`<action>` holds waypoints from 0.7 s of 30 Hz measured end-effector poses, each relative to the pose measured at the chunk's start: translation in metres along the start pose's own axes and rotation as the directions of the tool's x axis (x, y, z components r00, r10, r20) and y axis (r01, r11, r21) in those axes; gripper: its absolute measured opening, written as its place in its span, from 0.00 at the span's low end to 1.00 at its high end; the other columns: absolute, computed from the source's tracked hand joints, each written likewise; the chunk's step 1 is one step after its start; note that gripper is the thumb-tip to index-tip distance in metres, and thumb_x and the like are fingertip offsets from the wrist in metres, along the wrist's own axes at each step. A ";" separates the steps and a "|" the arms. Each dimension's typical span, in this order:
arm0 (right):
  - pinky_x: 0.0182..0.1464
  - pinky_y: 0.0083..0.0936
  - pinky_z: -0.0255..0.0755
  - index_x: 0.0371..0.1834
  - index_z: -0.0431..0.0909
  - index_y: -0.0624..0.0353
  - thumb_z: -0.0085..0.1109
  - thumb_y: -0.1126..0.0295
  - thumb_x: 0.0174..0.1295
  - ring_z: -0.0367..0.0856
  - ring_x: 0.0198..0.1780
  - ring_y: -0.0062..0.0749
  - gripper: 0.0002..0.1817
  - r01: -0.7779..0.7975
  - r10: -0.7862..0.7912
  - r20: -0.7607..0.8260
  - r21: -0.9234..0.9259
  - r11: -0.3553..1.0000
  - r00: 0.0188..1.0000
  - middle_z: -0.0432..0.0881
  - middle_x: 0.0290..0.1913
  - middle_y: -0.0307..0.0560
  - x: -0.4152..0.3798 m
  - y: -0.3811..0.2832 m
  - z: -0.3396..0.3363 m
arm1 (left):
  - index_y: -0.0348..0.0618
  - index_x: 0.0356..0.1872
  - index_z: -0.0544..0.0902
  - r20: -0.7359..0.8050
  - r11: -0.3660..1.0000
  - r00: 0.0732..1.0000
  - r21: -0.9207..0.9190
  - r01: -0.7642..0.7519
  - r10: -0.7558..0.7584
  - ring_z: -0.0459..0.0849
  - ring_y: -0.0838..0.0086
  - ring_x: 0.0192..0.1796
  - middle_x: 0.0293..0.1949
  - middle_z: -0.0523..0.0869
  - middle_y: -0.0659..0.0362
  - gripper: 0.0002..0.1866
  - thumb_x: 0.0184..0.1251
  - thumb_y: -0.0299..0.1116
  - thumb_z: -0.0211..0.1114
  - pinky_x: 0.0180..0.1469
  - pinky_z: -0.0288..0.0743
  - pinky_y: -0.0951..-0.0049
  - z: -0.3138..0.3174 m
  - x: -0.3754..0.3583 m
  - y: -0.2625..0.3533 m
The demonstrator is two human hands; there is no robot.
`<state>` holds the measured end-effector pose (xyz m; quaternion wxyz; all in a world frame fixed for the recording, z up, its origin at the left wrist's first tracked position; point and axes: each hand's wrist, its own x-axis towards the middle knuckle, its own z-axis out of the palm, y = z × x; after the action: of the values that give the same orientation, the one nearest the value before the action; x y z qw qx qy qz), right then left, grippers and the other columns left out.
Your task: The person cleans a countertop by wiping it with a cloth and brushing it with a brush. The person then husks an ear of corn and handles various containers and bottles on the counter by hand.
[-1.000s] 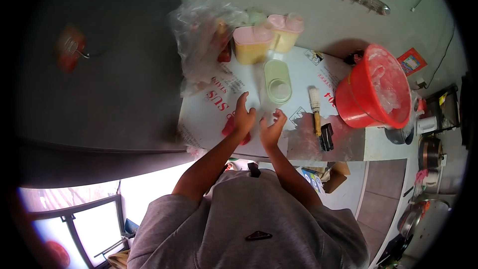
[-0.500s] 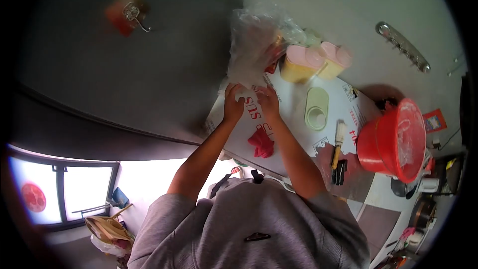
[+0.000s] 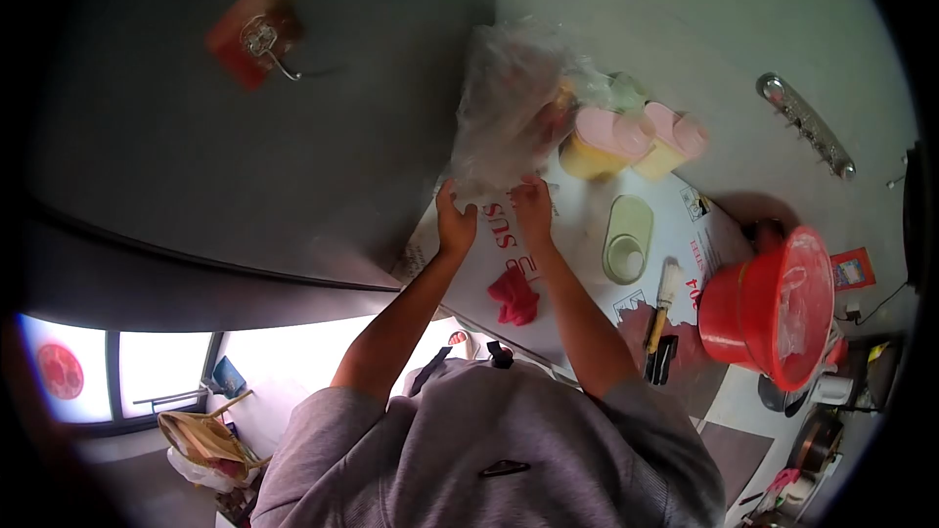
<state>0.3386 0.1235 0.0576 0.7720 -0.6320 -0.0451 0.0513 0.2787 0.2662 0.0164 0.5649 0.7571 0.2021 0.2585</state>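
Note:
A clear, crumpled plastic bag (image 3: 504, 103) stands at the back corner of the white, red-printed surface (image 3: 577, 303), with something reddish showing dimly inside. My left hand (image 3: 457, 222) pinches the bag's near edge on the left. At the right part of the same edge, my right hand (image 3: 532, 210) is closed on the plastic, fingertips partly hidden. A crumpled pinkish-red cloth (image 3: 514, 295) lies nearer to me, between my forearms. To the right of my right hand is a pale green oval lid (image 3: 628, 235) with a round cup-like part.
Two pink-lidded containers (image 3: 597, 149) stand beside the bag against the wall. A brush (image 3: 665, 298) and black-handled items (image 3: 661, 360) lie right of my right forearm. A red bucket (image 3: 743, 308) stands at the right edge. The dark grey panel (image 3: 264, 156) borders the left side.
The view has tilted, so everything sits slightly lower in the frame. My hands are a little farther apart along the bag's near edge. The cloth and brush stay where they were.

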 end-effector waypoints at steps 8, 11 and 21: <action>0.39 0.18 0.69 0.52 0.73 0.66 0.58 0.78 0.61 0.71 0.33 0.19 0.15 -0.001 -0.038 -0.193 -0.200 0.980 0.980 0.73 0.32 0.37 -0.073 -0.013 -0.011 | 0.40 0.68 0.65 -0.019 0.998 0.999 0.053 0.037 -0.036 0.75 0.53 0.60 0.57 0.75 0.42 0.35 0.58 0.28 0.69 0.61 0.70 0.59 0.003 -0.021 0.067; 0.35 0.16 0.67 0.42 0.75 0.66 0.56 0.79 0.63 0.70 0.30 0.20 0.06 0.100 -0.146 -0.120 -0.325 0.940 0.982 0.71 0.30 0.38 -0.087 -0.018 -0.019 | 0.41 0.54 0.76 0.091 0.998 0.994 0.036 0.058 -0.061 0.79 0.55 0.51 0.46 0.80 0.46 0.21 0.60 0.29 0.67 0.53 0.73 0.60 0.006 -0.028 0.038; 0.38 0.27 0.73 0.35 0.76 0.63 0.57 0.81 0.58 0.78 0.33 0.33 0.03 0.144 -0.196 -0.193 -0.252 0.957 0.962 0.75 0.37 0.49 -0.125 -0.017 -0.022 | 0.36 0.30 0.74 0.171 0.945 0.983 0.328 0.001 -0.061 0.77 0.49 0.38 0.34 0.78 0.45 0.10 0.60 0.34 0.61 0.43 0.72 0.55 -0.001 -0.080 0.023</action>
<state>0.2177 0.0819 0.0697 0.6935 -0.7145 -0.0214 -0.0901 0.2158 0.2126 0.0261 0.4514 0.8571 0.2027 0.1436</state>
